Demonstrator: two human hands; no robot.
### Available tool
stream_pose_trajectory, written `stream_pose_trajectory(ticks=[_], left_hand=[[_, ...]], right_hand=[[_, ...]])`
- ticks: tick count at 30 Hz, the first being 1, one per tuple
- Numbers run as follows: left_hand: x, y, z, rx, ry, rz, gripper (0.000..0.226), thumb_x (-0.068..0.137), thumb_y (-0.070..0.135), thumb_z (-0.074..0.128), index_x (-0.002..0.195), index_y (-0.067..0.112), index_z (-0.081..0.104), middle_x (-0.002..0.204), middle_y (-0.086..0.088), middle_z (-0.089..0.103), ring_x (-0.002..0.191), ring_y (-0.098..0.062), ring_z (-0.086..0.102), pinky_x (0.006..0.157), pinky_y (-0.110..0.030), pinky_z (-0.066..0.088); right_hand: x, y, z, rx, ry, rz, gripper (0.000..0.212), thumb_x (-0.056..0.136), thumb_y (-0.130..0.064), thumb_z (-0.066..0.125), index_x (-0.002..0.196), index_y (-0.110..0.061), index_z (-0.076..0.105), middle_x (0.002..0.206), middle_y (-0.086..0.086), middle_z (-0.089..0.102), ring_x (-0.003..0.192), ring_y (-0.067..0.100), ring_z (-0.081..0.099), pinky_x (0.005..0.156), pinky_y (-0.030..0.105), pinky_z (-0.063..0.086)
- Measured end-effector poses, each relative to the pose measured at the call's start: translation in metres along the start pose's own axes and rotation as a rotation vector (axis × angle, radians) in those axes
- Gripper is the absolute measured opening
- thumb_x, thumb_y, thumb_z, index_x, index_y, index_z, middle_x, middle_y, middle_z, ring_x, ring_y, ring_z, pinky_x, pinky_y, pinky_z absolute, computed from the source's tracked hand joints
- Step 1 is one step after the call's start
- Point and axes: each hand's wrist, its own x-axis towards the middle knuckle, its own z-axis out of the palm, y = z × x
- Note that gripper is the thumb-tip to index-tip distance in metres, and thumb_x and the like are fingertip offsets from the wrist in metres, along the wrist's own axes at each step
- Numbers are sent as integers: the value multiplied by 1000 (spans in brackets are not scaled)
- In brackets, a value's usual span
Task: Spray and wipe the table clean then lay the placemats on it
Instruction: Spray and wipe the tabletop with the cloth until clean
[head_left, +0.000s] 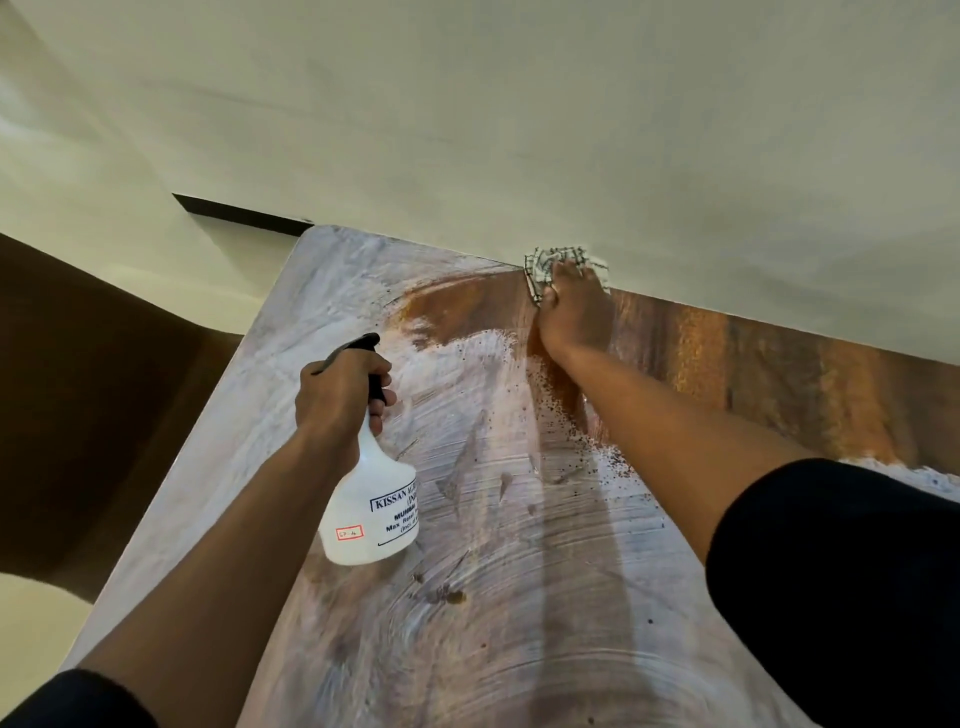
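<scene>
— Which step were you on?

— Wiping. My right hand (574, 306) pressed the cloth (558, 262) flat against the table's (519, 597) far edge; my left hand (340, 387) gripped the bottle (371, 512) above the table's middle.

— And next?

— Probably drag the cloth back through the smears. I saw no placemats.

Left hand (340, 387) is raised mid-frame, fingers curled in a grip, forearm bare below a black sleeve. Right hand (574, 306) is stretched far forward, palm pressed downward, arm fully extended.
</scene>
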Motion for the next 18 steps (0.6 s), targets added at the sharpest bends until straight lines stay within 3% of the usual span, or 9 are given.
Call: stream_pose_trajectory(ticks=[5,9,12,15,18], left_hand=[[3,1,-5,-5,-1,-3,36,85,8,64,110,31,77,65,-9,63,51,-20,46,46,-26,36],[8,1,-13,-16,16,-10,38,85,9,64,111,35,75,68,-9,63,50,-18,45,45,-26,36],[10,2,-17,-13,46,-34,27,83,9,65,100,27,76,64,-7,64,49,-19,46,47,-26,36],[14,3,-22,-2,63,-39,19,82,11,66,95,20,77,68,-11,64,48,-19,47,49,-29,36],[20,6,-28,-8,57,-32,34,82,12,66,113,17,77,76,-14,65,44,-15,49,46,-26,37]], right_hand=[[-3,-38,19,-51,41,23,45,98,-8,53,139,-23,59,149,-1,54,143,25,43,117,51,36],[-24,-103,38,16,-92,-240,48,99,-18,34,140,-25,58,151,-1,52,146,26,40,118,54,32],[-42,-143,53,18,-264,-485,48,102,-17,38,148,-26,49,160,-1,41,151,24,30,120,54,29],[-40,-143,49,-19,-402,-604,49,107,-26,39,156,-27,38,166,-5,28,155,19,19,123,48,23],[-27,-119,35,9,-291,-494,41,108,-26,37,147,-31,50,155,-4,47,146,21,40,117,48,30]])
